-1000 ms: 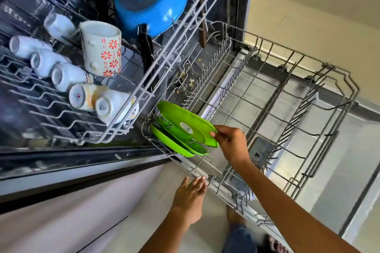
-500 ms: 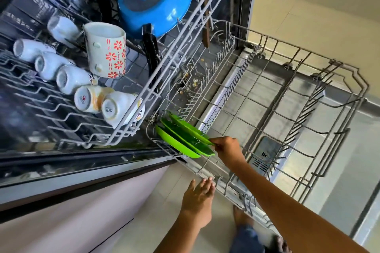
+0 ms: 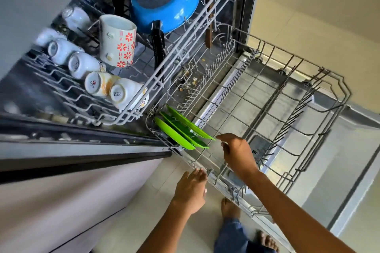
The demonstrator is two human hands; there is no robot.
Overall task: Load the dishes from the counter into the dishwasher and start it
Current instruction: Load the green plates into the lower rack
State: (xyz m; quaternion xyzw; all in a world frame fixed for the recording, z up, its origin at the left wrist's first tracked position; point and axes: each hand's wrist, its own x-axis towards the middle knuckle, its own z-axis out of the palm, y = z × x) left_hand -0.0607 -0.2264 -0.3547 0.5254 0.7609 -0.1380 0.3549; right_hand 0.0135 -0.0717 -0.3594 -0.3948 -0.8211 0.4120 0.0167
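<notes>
Three green plates (image 3: 181,131) are standing on edge at the lower rack's (image 3: 337,96) nine-o'clock corner. Right hand (image 3: 238,154), fingers spread, is hovering just beside them. Left hand (image 3: 191,189), fingers straight, is touching the rack's near rim.

Both hands (image 3: 238,155) (image 3: 192,188) open, outstretched

Home kitchen, open dishwasher (image 3: 242,6), racked cups (image 3: 121,93), tiled floor (image 3: 308,16)

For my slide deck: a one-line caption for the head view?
Right hand beside three green plates standing in the lower rack; left hand by its rim.
</notes>
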